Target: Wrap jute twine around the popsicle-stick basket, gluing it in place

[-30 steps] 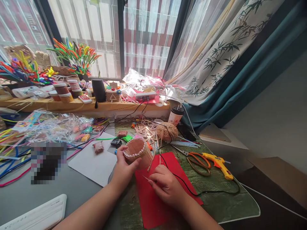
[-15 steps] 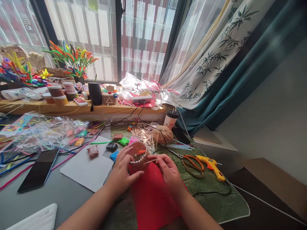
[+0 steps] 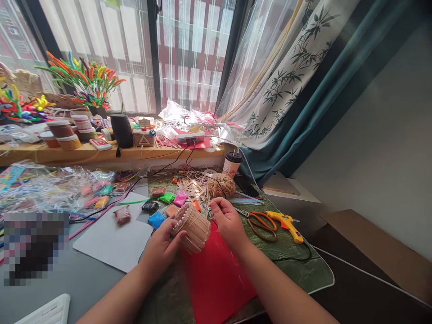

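My left hand (image 3: 161,245) grips a small round basket made of wooden sticks (image 3: 193,227), tipped on its side, with a string of white pearl beads around its rim. It hovers over a red paper sheet (image 3: 216,279) on a green mat (image 3: 297,265). My right hand (image 3: 228,220) is beside the basket, fingers pinched on a thin strand of twine. The twine ball (image 3: 221,185) lies just beyond the hands.
Orange scissors (image 3: 257,221) and a yellow glue gun (image 3: 286,222) with its black cord lie to the right. A paper cup (image 3: 231,164), loose wooden sticks, coloured clay packets (image 3: 168,197) and a white sheet (image 3: 113,237) surround the hands. The windowsill holds jars and pipe-cleaner flowers.
The basket has been turned from upright onto its side in my left hand. My right hand has lifted from the red sheet to the far side of the basket.
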Tool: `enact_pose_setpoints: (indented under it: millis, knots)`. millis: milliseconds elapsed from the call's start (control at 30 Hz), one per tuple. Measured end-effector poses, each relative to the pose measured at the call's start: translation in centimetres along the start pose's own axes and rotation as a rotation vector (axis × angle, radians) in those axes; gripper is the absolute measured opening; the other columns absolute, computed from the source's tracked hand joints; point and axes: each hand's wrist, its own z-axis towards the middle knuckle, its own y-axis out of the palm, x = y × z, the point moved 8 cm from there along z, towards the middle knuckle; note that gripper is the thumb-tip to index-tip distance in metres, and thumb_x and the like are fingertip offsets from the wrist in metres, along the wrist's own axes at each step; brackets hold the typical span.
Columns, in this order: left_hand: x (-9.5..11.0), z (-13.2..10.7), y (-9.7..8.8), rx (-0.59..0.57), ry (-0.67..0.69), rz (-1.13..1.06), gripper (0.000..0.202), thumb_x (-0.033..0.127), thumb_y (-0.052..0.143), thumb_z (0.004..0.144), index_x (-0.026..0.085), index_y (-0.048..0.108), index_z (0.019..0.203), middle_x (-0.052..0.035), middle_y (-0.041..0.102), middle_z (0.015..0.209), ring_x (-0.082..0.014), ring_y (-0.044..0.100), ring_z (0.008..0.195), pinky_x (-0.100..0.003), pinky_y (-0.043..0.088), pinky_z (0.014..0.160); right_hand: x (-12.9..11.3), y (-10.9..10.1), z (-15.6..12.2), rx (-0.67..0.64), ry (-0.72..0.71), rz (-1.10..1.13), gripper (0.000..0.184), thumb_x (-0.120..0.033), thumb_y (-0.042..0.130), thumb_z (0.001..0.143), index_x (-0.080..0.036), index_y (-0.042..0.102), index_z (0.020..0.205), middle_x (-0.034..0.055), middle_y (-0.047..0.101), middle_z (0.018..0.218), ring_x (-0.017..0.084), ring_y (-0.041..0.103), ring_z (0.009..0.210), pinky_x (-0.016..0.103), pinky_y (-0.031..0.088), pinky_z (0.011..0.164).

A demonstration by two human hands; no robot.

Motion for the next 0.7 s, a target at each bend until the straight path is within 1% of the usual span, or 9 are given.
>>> enact_pose_setpoints:
  millis: [100, 167, 200, 267, 333, 400, 467, 567, 700]
  knots:
    - [0.3, -0.5, 0.5, -0.039, 0.012, -0.14, 0.022, 0.042, 0.053, 0.1, 0.023, 0.064, 0.094, -0.0091, 0.074, 0.111, -0.032, 0.062, 0.123, -0.04, 0.049, 0.1, 0.3, 0.3, 0.0, -0.006, -0.017, -0.043, 0.03, -0.05, 0.062, 0.094, -0.022, 0.063, 0.084, -0.0014, 0.056, 0.078, 0.015, 0.05, 0.075, 0.027, 0.043, 0.071]
    - [0.3, -0.7, 0.7, -0.041, 0.01, -0.206, 0.023, 0.042, 0.053, 0.1, 0.023, 0.064, 0.095, -0.0087, 0.074, 0.114, -0.0305, 0.063, 0.12, -0.039, 0.049, 0.101, 0.7, 0.6, -0.2, 0.002, 0.015, -0.023, 0.03, -0.051, 0.065, 0.091, -0.021, 0.065, 0.083, -0.0003, 0.059, 0.082, 0.016, 0.052, 0.078, 0.027, 0.043, 0.074]
    - [0.3, -0.9, 0.7, -0.04, 0.004, -0.232, 0.023, 0.043, 0.053, 0.1, 0.023, 0.065, 0.097, -0.0084, 0.073, 0.115, -0.03, 0.063, 0.119, -0.038, 0.049, 0.101, 1.3, 0.7, -0.4, 0.001, 0.07, 0.021, 0.031, -0.052, 0.067, 0.088, -0.021, 0.067, 0.084, -0.0001, 0.06, 0.082, 0.016, 0.053, 0.078, 0.027, 0.044, 0.074]
    - [0.3, -1.0, 0.8, -0.037, -0.015, -0.268, 0.024, 0.044, 0.053, 0.1, 0.024, 0.066, 0.099, -0.0082, 0.073, 0.119, -0.0294, 0.063, 0.118, -0.037, 0.049, 0.101, 2.7, 1.4, -1.0, -0.025, 0.249, 0.189, 0.032, -0.053, 0.073, 0.082, -0.021, 0.068, 0.085, -0.0004, 0.062, 0.081, 0.015, 0.054, 0.074, 0.027, 0.045, 0.07]
    - [0.4, -1.0, 1.0, -0.046, -0.035, -0.315, 0.027, 0.046, 0.052, 0.101, 0.024, 0.066, 0.101, -0.0077, 0.072, 0.121, -0.0278, 0.065, 0.111, -0.035, 0.051, 0.096, 3.8, 2.5, -1.7, -0.077, 0.436, 0.404, 0.033, -0.05, 0.081, 0.075, -0.02, 0.066, 0.079, -0.0005, 0.066, 0.078, 0.015, 0.057, 0.071, 0.026, 0.046, 0.069]
    - [0.6, -0.8, 1.1, -0.066, -0.042, -0.366, 0.029, 0.048, 0.05, 0.101, 0.024, 0.066, 0.105, -0.007, 0.073, 0.117, -0.0262, 0.067, 0.103, -0.033, 0.054, 0.089, 4.0, 3.0, -2.1, -0.102, 0.522, 0.54, 0.036, -0.046, 0.086, 0.069, -0.02, 0.061, 0.072, 0.0007, 0.07, 0.081, 0.015, 0.06, 0.074, 0.026, 0.047, 0.072]
    - [0.8, -0.6, 1.2, -0.105, -0.033, -0.378, 0.031, 0.047, 0.048, 0.102, 0.024, 0.068, 0.106, -0.0065, 0.074, 0.112, -0.0257, 0.067, 0.099, -0.033, 0.053, 0.089, 3.8, 2.5, -2.2, -0.075, 0.516, 0.541, 0.038, -0.046, 0.088, 0.067, -0.019, 0.061, 0.071, 0.0018, 0.073, 0.086, 0.016, 0.062, 0.077, 0.026, 0.047, 0.074]
    - [0.6, -0.5, 1.5, -0.167, -0.045, -0.312, 0.032, 0.044, 0.049, 0.101, 0.022, 0.072, 0.104, -0.007, 0.075, 0.104, -0.0267, 0.067, 0.098, -0.033, 0.052, 0.089, 2.9, 1.5, -1.9, -0.021, 0.434, 0.4, 0.039, -0.053, 0.085, 0.07, -0.02, 0.066, 0.079, 0.0032, 0.075, 0.094, 0.017, 0.063, 0.081, 0.027, 0.048, 0.076]
    - [-0.4, -0.7, 1.2, -0.126, -0.108, -0.32, 0.034, 0.042, 0.06, 0.094, 0.021, 0.07, 0.119, -0.0091, 0.075, 0.114, -0.0308, 0.067, 0.107, -0.035, 0.053, 0.091, 1.8, 1.9, -2.0, -0.046, 0.344, 0.188, 0.042, -0.061, 0.079, 0.075, -0.02, 0.069, 0.082, 0.0059, 0.076, 0.099, 0.022, 0.064, 0.09, 0.032, 0.049, 0.082]
